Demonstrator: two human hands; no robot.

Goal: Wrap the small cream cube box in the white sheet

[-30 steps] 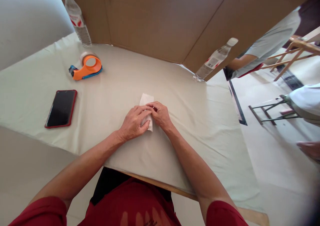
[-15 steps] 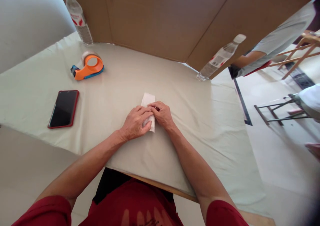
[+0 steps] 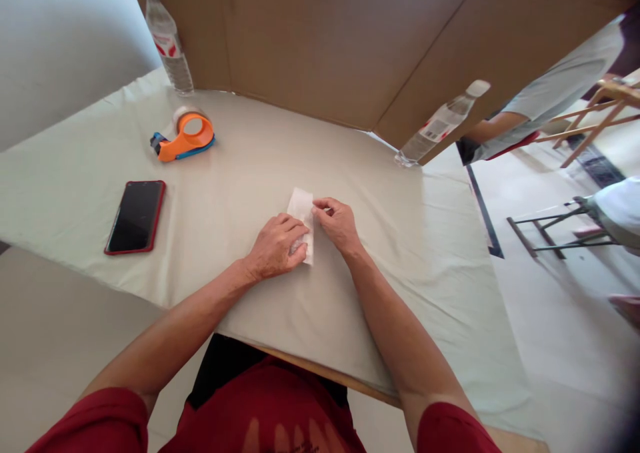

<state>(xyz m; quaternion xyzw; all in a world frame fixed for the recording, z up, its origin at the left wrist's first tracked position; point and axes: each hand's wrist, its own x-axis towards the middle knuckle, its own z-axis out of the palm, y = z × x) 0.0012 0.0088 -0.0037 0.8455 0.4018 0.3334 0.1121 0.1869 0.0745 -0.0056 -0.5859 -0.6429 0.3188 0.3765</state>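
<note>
I view the beige cloth-covered table [image 3: 240,173] from the head camera; the reference is the white rectangular paper strip [image 3: 301,205], lying on the cloth. Well left of the strip lies a black-screened phone in a red case [image 3: 135,217]. Far beyond and left of the strip stands a clear plastic bottle with a red-and-white label [image 3: 169,45]. Beyond and left of it sits an orange-and-blue tape dispenser [image 3: 183,141]. My left hand [image 3: 276,246] covers the strip's lower part, thumb and fingers apart; I cannot tell whether it grips. My right hand [image 3: 337,225] has thumb and forefinger together on the strip's right edge. Beyond and right of the strip stands a second labelled clear bottle [image 3: 440,127].
</note>
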